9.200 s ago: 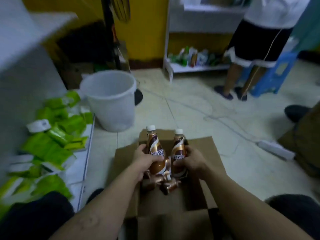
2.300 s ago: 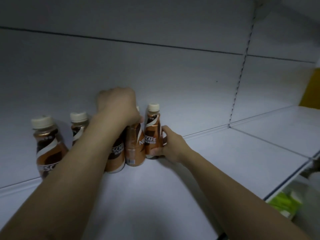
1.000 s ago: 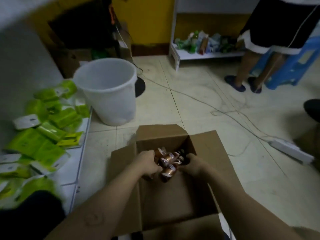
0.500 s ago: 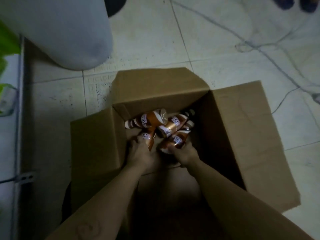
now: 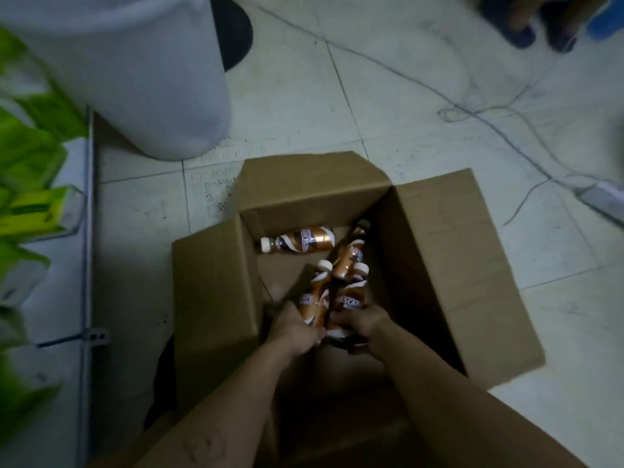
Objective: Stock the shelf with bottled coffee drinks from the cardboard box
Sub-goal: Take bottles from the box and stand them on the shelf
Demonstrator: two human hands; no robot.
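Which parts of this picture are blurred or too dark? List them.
Head view: dim overall; green packets at the left edge smeared by motion blur; cardboard box interior nearest the camera lost in shadow; held bottles sharp enough that label lettering partly reads.

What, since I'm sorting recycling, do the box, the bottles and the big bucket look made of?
Box: brown cardboard, matte, with creased folded flaps. Bottles: probably plastic under glossy brown-and-white printed sleeves, with pale caps; glass cannot be ruled out. Bucket: likely plastic, judging by its white, smooth, seamless wall.
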